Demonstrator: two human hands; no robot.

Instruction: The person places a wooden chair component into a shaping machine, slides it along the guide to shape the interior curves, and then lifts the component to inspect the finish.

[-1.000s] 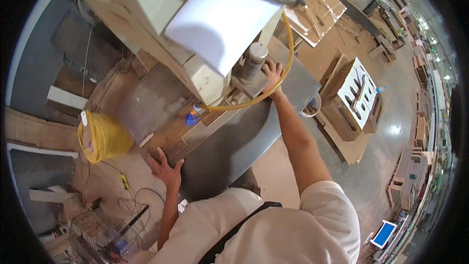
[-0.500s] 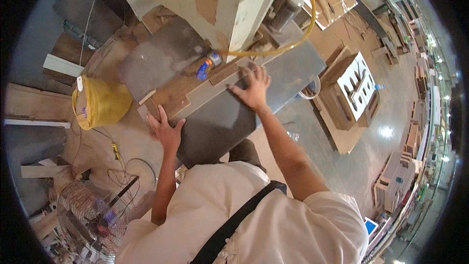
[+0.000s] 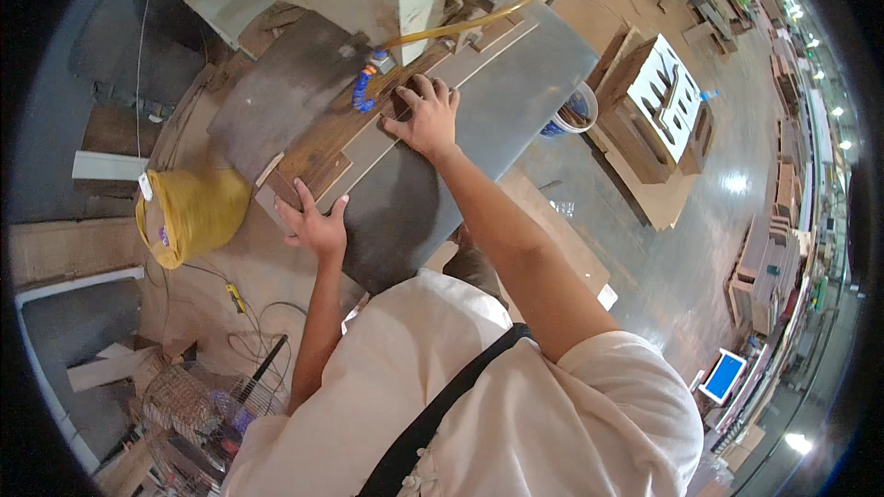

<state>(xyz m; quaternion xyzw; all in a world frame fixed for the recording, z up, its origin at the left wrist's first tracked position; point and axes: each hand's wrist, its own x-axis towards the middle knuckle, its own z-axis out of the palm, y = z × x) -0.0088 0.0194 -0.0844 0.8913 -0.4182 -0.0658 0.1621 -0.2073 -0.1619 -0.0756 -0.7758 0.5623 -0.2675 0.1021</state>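
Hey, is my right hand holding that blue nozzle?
No, the right hand is spread at the edge of the wooden board, with the blue nozzle showing apart from it.

Yellow bag (image 3: pixel 198 221) left of left hand (image 3: pixel 318 228); caged fan (image 3: pixel 193 419) below-left of it. White bucket (image 3: pixel 576 112) right of right hand (image 3: pixel 431 121); white-topped brown stack (image 3: pixel 661 106) beyond. Blue-screened device (image 3: pixel 724 376) far lower right.

- Machine (image 3: pixel 424 0) and blue nozzle (image 3: pixel 362 94) are blocking the wooden board's (image 3: pixel 315 155) far side, upper middle.
- Yellow hose (image 3: pixel 479 24) is crossing toward the top edge.
- Table (image 3: pixel 511 92) is leaving room right of upper centre.
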